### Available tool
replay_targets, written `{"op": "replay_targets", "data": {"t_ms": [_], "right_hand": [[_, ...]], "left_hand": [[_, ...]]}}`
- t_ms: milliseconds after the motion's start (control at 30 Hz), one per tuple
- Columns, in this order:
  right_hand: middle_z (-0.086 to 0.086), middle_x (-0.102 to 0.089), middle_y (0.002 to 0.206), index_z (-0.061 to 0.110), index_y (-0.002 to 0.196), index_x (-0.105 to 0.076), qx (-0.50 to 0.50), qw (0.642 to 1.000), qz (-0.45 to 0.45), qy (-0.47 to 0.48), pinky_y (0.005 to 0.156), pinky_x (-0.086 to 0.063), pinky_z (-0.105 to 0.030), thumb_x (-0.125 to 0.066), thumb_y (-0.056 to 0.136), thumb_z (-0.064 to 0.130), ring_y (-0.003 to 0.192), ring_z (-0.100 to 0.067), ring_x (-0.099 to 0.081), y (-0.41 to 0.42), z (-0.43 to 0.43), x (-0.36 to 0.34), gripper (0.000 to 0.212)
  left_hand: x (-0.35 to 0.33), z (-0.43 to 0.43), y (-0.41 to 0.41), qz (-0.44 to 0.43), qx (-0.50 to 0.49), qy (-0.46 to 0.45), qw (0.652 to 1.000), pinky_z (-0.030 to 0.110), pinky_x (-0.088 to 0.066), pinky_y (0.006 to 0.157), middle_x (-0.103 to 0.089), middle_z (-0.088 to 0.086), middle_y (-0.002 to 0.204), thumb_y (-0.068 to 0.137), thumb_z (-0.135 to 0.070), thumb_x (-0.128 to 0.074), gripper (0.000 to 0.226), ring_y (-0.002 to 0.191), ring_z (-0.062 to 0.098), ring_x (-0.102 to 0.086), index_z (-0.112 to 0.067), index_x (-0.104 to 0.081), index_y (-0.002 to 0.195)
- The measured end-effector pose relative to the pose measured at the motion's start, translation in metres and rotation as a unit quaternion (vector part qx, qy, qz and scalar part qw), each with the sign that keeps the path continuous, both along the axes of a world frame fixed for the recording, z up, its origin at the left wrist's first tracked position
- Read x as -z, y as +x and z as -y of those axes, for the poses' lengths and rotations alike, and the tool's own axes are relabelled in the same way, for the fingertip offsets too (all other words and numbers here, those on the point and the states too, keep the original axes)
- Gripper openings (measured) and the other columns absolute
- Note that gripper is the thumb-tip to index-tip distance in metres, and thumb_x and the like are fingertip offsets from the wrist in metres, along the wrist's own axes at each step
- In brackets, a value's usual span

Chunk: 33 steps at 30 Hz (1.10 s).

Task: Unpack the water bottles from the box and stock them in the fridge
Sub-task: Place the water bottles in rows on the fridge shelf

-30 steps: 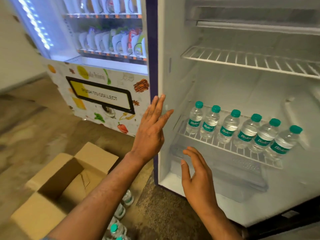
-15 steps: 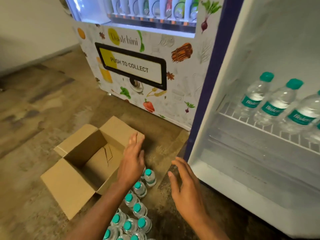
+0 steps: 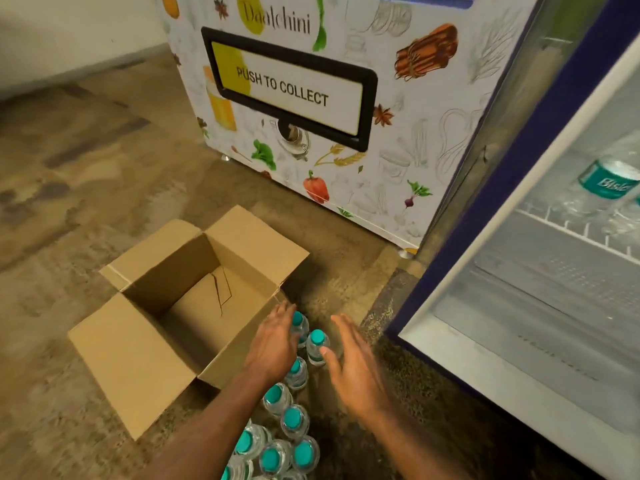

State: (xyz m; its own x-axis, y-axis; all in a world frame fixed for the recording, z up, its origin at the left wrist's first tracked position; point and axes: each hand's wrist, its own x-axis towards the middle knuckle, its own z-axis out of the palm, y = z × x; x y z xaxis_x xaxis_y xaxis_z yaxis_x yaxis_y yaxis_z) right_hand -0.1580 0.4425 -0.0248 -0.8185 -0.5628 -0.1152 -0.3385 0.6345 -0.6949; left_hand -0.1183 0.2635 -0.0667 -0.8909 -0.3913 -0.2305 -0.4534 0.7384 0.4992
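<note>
While left hand and right hand show released grips, bottles stand between.

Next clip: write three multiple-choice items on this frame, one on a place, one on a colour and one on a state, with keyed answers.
1. Where do the loose bottles stand?
A. in the box
B. on the floor beside the box
C. on the vending machine

2. What colour are their caps?
A. red
B. teal
C. white

3. How is the box?
A. taped shut
B. open and full
C. open and empty

Answers:
1. B: they stand on the floor, right of the box.
2. B: every cap in view is teal.
3. C: the flaps are spread and the bare bottom shows.
</note>
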Motion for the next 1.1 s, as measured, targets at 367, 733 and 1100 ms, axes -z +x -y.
{"op": "replay_targets", "data": {"t_ms": [367,733,1100], "right_hand": [[0.002,-0.015,0.164,0.026,0.156,-0.015,-0.012,0.995,0.080,0.065,0.121,-0.024,-0.034,-0.047,0.101,0.032,0.151,-0.016,-0.013,-0.018,0.037,0.065,0.064],[0.007,-0.058,0.131,0.034,0.141,-0.045,0.067,0.985,0.147,0.062,0.096,-0.048,-0.027,-0.061,0.095,0.022,0.115,-0.010,-0.055,-0.024,0.054,0.090,0.051],[0.010,-0.066,0.121,0.030,0.131,-0.058,0.140,0.973,0.180,-0.036,0.089,-0.051,-0.020,-0.069,0.089,0.022,0.107,-0.005,-0.061,-0.025,0.021,0.059,0.044]], "left_hand": [[0.029,0.008,-0.016,0.025,0.016,-0.040,0.999,0.038,-0.020,0.128,-0.034,0.004,0.166,0.110,-0.033,-0.044,0.057,0.154,0.022,-0.028,-0.021,-0.026,0.162],[0.047,0.003,-0.036,0.022,0.004,-0.078,0.997,0.034,-0.027,0.124,-0.061,0.003,0.140,0.102,-0.039,-0.059,0.041,0.136,0.022,-0.048,-0.023,-0.057,0.140],[0.025,-0.013,-0.025,-0.016,0.024,-0.073,0.997,0.039,-0.022,0.127,-0.061,0.004,0.140,0.102,-0.043,-0.058,0.037,0.140,0.022,-0.046,-0.024,-0.059,0.134]]}}
